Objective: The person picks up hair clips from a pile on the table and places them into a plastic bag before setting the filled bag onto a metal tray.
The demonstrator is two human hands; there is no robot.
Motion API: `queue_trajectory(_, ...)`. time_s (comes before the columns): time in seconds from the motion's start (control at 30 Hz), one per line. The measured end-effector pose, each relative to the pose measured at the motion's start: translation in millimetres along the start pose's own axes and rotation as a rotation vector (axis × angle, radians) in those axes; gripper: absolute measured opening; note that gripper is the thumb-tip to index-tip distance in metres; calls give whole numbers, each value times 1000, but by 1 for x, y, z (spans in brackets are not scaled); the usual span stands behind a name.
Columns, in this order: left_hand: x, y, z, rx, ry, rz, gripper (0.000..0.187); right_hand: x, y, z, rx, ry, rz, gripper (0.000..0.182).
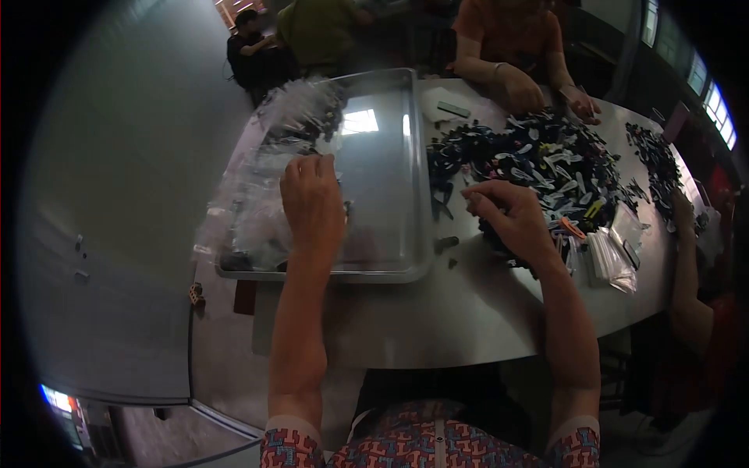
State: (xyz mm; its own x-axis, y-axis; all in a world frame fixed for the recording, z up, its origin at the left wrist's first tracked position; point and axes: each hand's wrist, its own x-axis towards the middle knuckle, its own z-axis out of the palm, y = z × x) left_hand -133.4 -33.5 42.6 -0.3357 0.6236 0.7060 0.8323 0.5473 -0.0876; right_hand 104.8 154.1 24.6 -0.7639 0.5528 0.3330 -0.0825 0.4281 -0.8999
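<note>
My left hand (314,199) is over the clear plastic tray (382,242), at the edge of a heap of small clear plastic bags (261,191) with dark pieces in some of them. Its fingers are curled together, and what they hold, if anything, is hidden. To the right, my right hand (515,222) is closed in a pinch of thumb and forefinger, at the near left side of a large pile of small clips (558,171), mostly black and white. Whatever lies between those fingertips is too small to make out.
A stack of flat clear bags (608,257) and an orange clip (572,227) lie right of my right hand. Across the table (374,327), a person in orange (507,39) has both hands at the pile. Another person's arm (686,257) reaches a second pile (655,168) at right.
</note>
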Motion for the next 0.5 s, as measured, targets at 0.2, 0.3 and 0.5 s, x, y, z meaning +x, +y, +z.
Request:
queue_trajectory(0.2, -19, -18, 20, 99, -420, 118, 13, -1, 2, 2, -69, 4, -54, 19)
queue_trajectory(0.3, -17, -25, 14, 233, -405, 57, 12, 0, -1, 1, -104, 4, -59, 18)
queue_trajectory(0.5, -9, 3, 3, 71, -231, 96, 20, 0, -9, -4, -180, -61, 11, 20)
